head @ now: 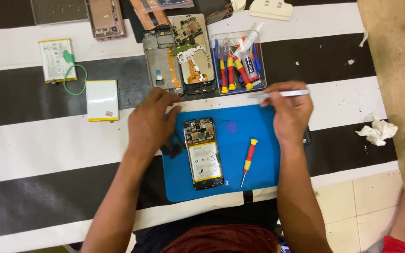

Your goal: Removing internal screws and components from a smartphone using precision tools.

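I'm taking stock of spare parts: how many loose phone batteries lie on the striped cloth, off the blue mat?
2. One battery with a green loop lies at the far left; a white, yellow-edged battery lies nearer, left of the left hand. More could be hidden under the phone parts at the top.

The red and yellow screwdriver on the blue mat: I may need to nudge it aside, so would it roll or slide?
The screwdriver looks round-handled, so it would probably roll sideways. Its slim shaft suggests it is light. The blue mat may grip it a little.
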